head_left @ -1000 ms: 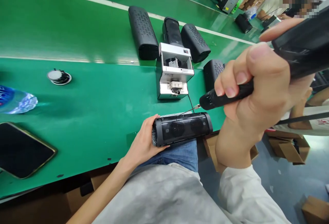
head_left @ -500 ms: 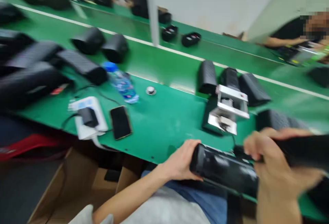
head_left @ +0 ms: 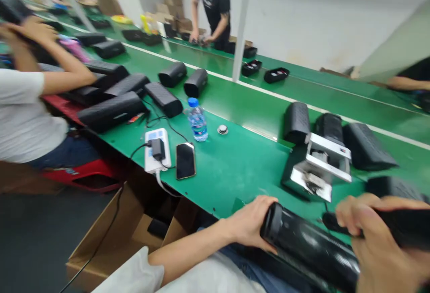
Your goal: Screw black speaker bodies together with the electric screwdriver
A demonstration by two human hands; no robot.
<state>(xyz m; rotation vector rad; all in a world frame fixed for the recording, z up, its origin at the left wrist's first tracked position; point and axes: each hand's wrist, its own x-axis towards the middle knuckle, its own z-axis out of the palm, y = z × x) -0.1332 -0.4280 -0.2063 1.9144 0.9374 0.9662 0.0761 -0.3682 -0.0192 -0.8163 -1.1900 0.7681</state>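
Observation:
My left hand [head_left: 250, 221] grips the near-left end of a glossy black rounded casing [head_left: 309, 239], which looks like a speaker body, held tilted at the table's front edge above my lap. My right hand [head_left: 379, 234] is closed around a long black object [head_left: 406, 223] that runs off the right edge; its kind is not clear. This hand covers the far end of the casing. A small black piece [head_left: 332, 223] shows just left of my right fingers. Beyond the hands, a metal bracket device [head_left: 329, 156] stands on the green table [head_left: 235, 167].
Black speakers [head_left: 295, 122] stand behind the bracket device. A water bottle [head_left: 197, 122], a small round metal part [head_left: 222, 129], a phone [head_left: 185, 161] and a white power strip [head_left: 156, 149] lie leftward. A cardboard box [head_left: 101, 239] is below. A co-worker [head_left: 30, 105] sits at left.
The view has swung left, bringing the seated co-worker and more of the standing person into sight. Both hands keep their holds on the casing and the black object.

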